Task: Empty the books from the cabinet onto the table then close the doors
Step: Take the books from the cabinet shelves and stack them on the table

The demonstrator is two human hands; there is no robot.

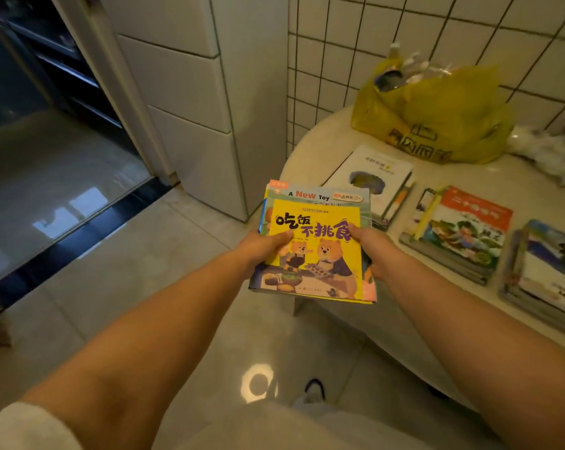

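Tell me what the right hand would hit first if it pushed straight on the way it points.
Probably the white-covered book stack on the table, just beyond the right hand, which grips the yellow book stack. Depth is unclear.

We read bold black and purple Chinese characters, "吃饭不挑食", on the yellow picture book with two cartoon bears [315,251] at the top of the held stack. On the pale green book just beneath it [320,193] we read "A New Toy", the word "New" in orange; the smaller line under that title is partly covered and we cannot make it out. The yellow plastic bag on the table [436,115] carries large dark printed characters, too blurred for us to read. The titles on the other book covers lying on the table are likewise blurred.
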